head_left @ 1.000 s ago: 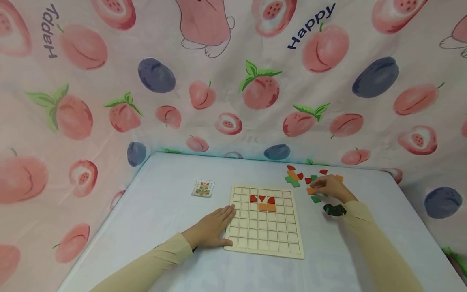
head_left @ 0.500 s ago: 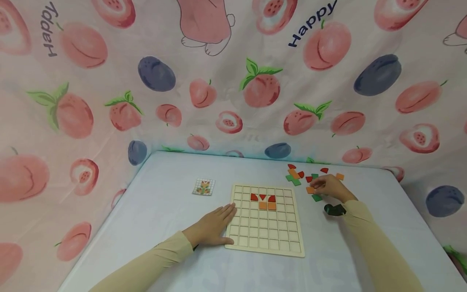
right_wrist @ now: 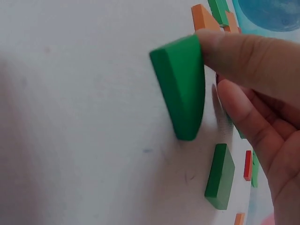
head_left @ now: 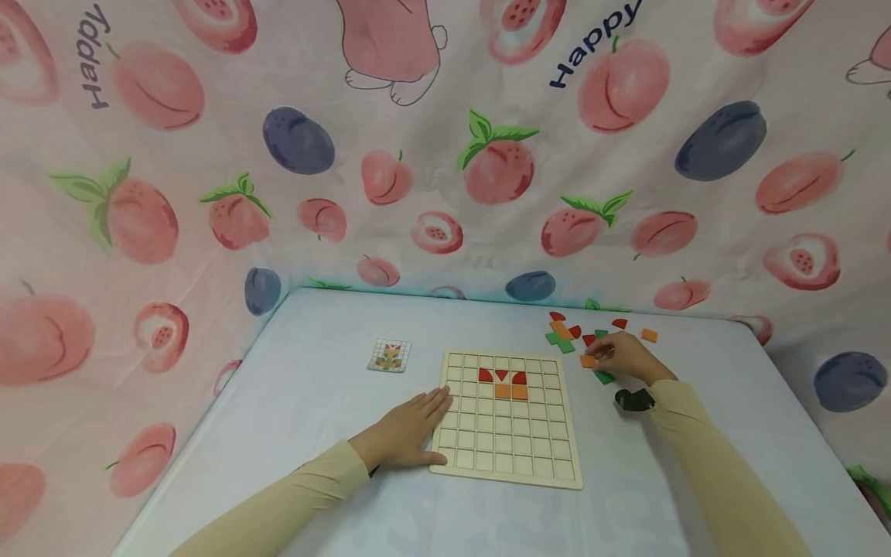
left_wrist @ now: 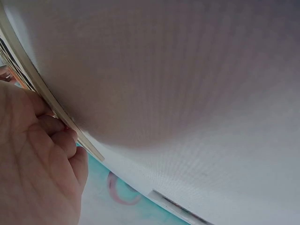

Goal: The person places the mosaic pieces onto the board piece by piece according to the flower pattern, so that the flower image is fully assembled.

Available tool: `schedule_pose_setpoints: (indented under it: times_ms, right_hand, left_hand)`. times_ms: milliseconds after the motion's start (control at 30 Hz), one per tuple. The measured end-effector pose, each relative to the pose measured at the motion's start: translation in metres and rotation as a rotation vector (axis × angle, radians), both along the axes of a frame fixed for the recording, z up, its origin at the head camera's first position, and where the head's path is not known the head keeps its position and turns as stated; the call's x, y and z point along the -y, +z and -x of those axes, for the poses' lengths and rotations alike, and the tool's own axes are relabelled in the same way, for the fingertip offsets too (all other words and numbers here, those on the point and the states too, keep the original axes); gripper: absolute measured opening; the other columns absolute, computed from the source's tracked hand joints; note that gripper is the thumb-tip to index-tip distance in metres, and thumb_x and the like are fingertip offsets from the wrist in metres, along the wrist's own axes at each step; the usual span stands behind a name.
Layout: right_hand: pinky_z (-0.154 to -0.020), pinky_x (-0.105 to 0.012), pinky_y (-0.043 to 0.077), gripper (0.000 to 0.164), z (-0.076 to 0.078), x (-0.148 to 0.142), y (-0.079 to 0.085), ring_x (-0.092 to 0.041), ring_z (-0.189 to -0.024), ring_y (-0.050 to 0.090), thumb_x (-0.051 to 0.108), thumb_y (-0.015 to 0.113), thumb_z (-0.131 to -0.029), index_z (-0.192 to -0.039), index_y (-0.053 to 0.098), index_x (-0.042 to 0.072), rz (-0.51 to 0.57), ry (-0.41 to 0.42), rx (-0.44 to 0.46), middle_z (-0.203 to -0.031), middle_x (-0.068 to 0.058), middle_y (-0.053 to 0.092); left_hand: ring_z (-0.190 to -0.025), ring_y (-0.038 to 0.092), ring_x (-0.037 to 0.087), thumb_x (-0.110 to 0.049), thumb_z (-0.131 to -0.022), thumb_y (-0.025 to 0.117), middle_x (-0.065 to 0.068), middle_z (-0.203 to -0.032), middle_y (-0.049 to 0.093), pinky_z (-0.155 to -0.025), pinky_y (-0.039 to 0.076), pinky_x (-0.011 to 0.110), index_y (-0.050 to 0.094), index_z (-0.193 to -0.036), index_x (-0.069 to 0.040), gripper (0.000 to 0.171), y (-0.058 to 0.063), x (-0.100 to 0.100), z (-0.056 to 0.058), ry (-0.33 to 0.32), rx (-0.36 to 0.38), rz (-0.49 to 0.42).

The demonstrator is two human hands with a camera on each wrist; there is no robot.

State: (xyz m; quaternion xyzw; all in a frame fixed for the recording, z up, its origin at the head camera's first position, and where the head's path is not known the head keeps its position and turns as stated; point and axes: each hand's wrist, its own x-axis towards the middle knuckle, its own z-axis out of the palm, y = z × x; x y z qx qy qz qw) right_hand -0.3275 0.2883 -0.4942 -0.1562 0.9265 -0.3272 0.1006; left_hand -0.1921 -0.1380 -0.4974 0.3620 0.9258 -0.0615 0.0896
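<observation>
My left hand (head_left: 402, 430) lies along the left edge of a square wooden grid board (head_left: 476, 449), its fingers straight and the thumb at the near corner. In the left wrist view those fingers touch the board's edge. On the board sit red pieces, such as a red quarter-circle (head_left: 519, 377), above two orange squares (head_left: 502, 391). My right hand (head_left: 626, 358) reaches into loose pieces, fingertips at an orange square (head_left: 588, 361); I cannot tell whether they pinch it. In the right wrist view the thumb overlaps the corner of a green piece (right_wrist: 180, 89) with one curved side.
Several red, orange and green pieces lie around the right hand, including a green piece (head_left: 565, 346) and an orange square (head_left: 649, 336) farther right. A small printed pattern card (head_left: 389, 356) lies left of the board. A fruit-print cloth (head_left: 445, 155) hangs behind the white table.
My right hand has shifted slightly left among the pieces, and the orange square at its fingertips has moved left too. The left hand and the board stay put.
</observation>
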Motion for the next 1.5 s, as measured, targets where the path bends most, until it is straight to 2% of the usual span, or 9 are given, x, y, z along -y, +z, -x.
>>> schedule_pose_setpoints:
  times_ms: [300, 567, 933, 1100, 1233, 1367, 1500]
  right_hand:
    - [-0.070, -0.025, 0.054, 0.026, 0.001, 0.004, 0.004, -0.016, -0.082, 0.061, 0.006, 0.077, -0.075, -0.099, 0.071, -0.001, -0.056, 0.010, 0.028, -0.096, -0.013, 0.070]
    - [-0.068, -0.025, 0.053, 0.022, 0.004, 0.004, 0.005, -0.014, -0.078, 0.060, 0.005, 0.075, -0.075, -0.096, 0.071, -0.001, -0.093, 0.055, 0.018, -0.089, -0.010, 0.070]
    - [-0.064, -0.020, 0.051, 0.022, 0.005, -0.003, -0.003, -0.013, -0.075, 0.056, 0.005, 0.074, -0.076, -0.096, 0.069, -0.001, -0.029, 0.071, -0.006, -0.085, -0.008, 0.066]
    - [-0.064, -0.021, 0.049, 0.022, -0.001, 0.000, 0.002, -0.012, -0.073, 0.054, 0.008, 0.074, -0.076, -0.096, 0.069, 0.000, -0.003, 0.045, -0.006, -0.082, -0.007, 0.064]
    - [-0.066, -0.021, 0.049, 0.022, -0.007, 0.004, 0.008, -0.012, -0.076, 0.055, 0.007, 0.074, -0.076, -0.097, 0.069, 0.000, 0.023, 0.037, -0.021, -0.087, -0.010, 0.066]
    - [-0.069, -0.019, 0.050, 0.023, -0.016, 0.011, 0.014, -0.008, -0.079, 0.057, 0.005, 0.074, -0.076, -0.099, 0.070, 0.001, 0.058, 0.042, -0.066, -0.096, -0.013, 0.067]
    - [-0.071, -0.018, 0.052, 0.026, -0.022, 0.021, 0.018, -0.008, -0.082, 0.060, 0.007, 0.076, -0.076, -0.100, 0.070, 0.001, 0.071, 0.063, -0.139, -0.098, -0.014, 0.068]
  left_hand:
    - [-0.147, 0.015, 0.022, -0.070, -0.087, 0.038, 0.011, -0.159, 0.012, -0.119, 0.022, 0.034, 0.015, -0.151, -0.004, 0.095, 0.001, 0.000, 0.000, -0.004, -0.009, 0.017]
    - [-0.147, 0.014, 0.021, -0.071, -0.087, 0.038, 0.010, -0.159, 0.011, -0.119, 0.021, 0.033, 0.015, -0.151, -0.005, 0.095, 0.003, -0.001, 0.000, 0.006, -0.001, 0.026]
    - [-0.147, 0.015, 0.022, -0.070, -0.087, 0.039, 0.011, -0.159, 0.013, -0.119, 0.022, 0.034, 0.016, -0.151, -0.004, 0.094, 0.004, 0.000, -0.001, -0.007, -0.005, 0.013]
    - [-0.147, 0.015, 0.022, -0.070, -0.087, 0.039, 0.012, -0.159, 0.012, -0.119, 0.022, 0.034, 0.015, -0.151, -0.004, 0.094, 0.004, 0.000, -0.001, -0.012, -0.007, 0.016]
    - [-0.147, 0.014, 0.022, -0.070, -0.087, 0.039, 0.011, -0.159, 0.012, -0.119, 0.022, 0.034, 0.015, -0.151, -0.004, 0.094, 0.003, 0.000, -0.001, -0.008, 0.003, 0.012]
    - [-0.147, 0.014, 0.022, -0.070, -0.087, 0.039, 0.011, -0.159, 0.011, -0.119, 0.021, 0.034, 0.015, -0.151, -0.005, 0.095, 0.002, 0.000, 0.000, 0.001, 0.008, 0.011]
    - [-0.147, 0.014, 0.021, -0.070, -0.086, 0.039, 0.010, -0.159, 0.011, -0.119, 0.021, 0.034, 0.015, -0.151, -0.005, 0.095, 0.001, 0.000, 0.000, 0.006, 0.008, 0.010]
